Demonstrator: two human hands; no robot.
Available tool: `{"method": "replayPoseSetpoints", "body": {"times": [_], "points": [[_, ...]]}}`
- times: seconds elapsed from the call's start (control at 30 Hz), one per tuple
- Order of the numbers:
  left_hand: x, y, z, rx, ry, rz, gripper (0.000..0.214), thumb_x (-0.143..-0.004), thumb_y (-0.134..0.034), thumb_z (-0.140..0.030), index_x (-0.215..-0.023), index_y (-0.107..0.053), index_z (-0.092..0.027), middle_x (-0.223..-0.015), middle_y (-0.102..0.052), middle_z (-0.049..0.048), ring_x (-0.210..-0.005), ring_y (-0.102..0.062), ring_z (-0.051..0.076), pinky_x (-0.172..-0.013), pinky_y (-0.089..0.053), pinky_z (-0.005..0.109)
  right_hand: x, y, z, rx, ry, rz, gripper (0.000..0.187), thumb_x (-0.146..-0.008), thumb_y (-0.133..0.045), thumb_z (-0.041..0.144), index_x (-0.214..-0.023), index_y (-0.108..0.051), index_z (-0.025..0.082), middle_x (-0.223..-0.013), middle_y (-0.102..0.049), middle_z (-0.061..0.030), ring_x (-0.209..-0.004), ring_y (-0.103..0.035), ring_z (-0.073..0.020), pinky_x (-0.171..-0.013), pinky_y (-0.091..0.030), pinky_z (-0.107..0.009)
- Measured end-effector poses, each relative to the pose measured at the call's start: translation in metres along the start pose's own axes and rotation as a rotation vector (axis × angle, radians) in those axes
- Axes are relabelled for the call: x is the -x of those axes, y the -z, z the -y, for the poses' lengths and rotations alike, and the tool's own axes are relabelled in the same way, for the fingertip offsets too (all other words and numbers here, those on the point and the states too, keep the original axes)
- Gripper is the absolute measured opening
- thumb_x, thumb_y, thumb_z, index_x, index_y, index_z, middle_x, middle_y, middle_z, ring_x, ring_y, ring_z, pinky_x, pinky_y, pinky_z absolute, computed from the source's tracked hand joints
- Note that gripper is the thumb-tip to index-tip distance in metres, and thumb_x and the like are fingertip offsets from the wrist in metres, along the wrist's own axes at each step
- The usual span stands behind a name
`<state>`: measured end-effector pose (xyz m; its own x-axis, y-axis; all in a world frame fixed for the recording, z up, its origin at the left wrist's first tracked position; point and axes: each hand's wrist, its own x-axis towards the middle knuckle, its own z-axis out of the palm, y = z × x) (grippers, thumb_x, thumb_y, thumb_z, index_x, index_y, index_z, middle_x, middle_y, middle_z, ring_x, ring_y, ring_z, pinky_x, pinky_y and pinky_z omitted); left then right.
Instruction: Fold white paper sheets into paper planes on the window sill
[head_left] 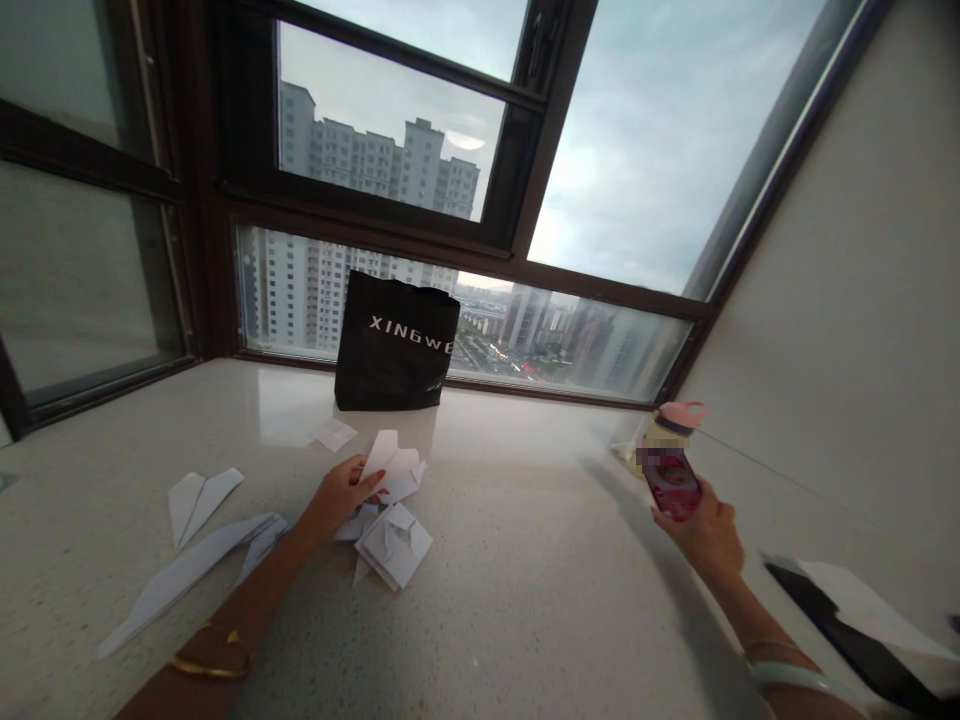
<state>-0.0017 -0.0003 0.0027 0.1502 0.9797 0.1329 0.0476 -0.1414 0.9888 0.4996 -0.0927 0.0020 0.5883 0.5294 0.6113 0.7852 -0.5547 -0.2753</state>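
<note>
My left hand (351,497) is closed on a folded white paper piece (391,468), thumb on top, just above other folded papers. Right below it lies a squarish paper fold (396,545) with raised flaps, resting on more white folds. On the right, my right hand (709,535) grips a smartphone (673,484), its screen showing a red and pink picture. Behind the phone stands a bottle (666,430) with a pink lid, partly hidden by it. To the left of my left forearm are a paper plane (201,500) and a long folded paper (187,570).
A black bag (396,345) with white lettering stands upright against the window. Near it lies a small square paper (334,434). At the far right, white paper (862,605) rests over a dark flat object (817,615) beside the wall. The speckled white sill (525,600) carries everything.
</note>
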Motion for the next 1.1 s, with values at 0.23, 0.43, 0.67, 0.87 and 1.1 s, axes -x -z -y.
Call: {"method": "replayPoseSetpoints", "body": {"times": [0.23, 0.43, 0.67, 0.87, 1.1], "points": [[0.0, 0.0, -0.001, 0.06, 0.006, 0.012, 0.039, -0.055, -0.067, -0.043, -0.078, -0.054, -0.014, -0.065, -0.068, 0.0039, -0.063, -0.065, 0.021, -0.056, -0.051, 0.028, 0.001, -0.006, -0.016, 0.046, -0.016, -0.027, 0.08, -0.062, -0.056, 0.052, -0.129, -0.028, 0.016, -0.094, -0.049, -0.0139, -0.076, -0.057, -0.0323, -0.061, -0.045, -0.042], [0.001, -0.001, -0.002, 0.043, 0.01, 0.003, 0.039, -0.055, -0.066, -0.044, -0.078, -0.055, -0.015, -0.065, -0.068, 0.0039, -0.065, -0.066, 0.021, -0.056, -0.05, 0.028, 0.008, -0.005, -0.023, 0.044, 0.008, -0.07, 0.079, -0.061, -0.057, 0.049, -0.127, -0.03, 0.016, -0.093, -0.049, -0.0134, -0.074, -0.056, -0.031, -0.062, -0.044, -0.042], [-0.001, 0.001, 0.0, 0.012, 0.016, 0.005, 0.036, -0.055, -0.066, -0.043, -0.075, -0.054, -0.016, -0.062, -0.067, 0.0029, -0.065, -0.066, 0.021, -0.054, -0.049, 0.026, 0.01, -0.007, -0.018, -0.053, 0.071, -0.089, 0.082, -0.061, -0.059, 0.045, -0.129, -0.025, 0.014, -0.097, -0.048, -0.0132, -0.079, -0.054, -0.029, -0.065, -0.044, -0.038], [-0.001, 0.0, -0.001, 0.0, 0.005, -0.011, 0.035, -0.054, -0.067, -0.043, -0.072, -0.054, -0.016, -0.062, -0.067, 0.003, -0.063, -0.065, 0.021, -0.053, -0.05, 0.027, 0.008, -0.008, -0.018, -0.131, 0.132, -0.102, 0.081, -0.061, -0.057, 0.044, -0.128, -0.024, 0.011, -0.101, -0.046, -0.0151, -0.09, -0.048, -0.0315, -0.07, -0.042, -0.04], [-0.001, 0.0, -0.001, 0.026, 0.01, -0.007, 0.036, -0.054, -0.067, -0.043, -0.072, -0.054, -0.016, -0.062, -0.067, 0.0035, -0.063, -0.065, 0.021, -0.054, -0.05, 0.027, 0.01, -0.003, -0.015, -0.09, 0.01, -0.033, 0.08, -0.062, -0.057, 0.041, -0.13, -0.023, 0.014, -0.102, -0.046, -0.0151, -0.083, -0.052, -0.0306, -0.065, -0.044, -0.041]]}}
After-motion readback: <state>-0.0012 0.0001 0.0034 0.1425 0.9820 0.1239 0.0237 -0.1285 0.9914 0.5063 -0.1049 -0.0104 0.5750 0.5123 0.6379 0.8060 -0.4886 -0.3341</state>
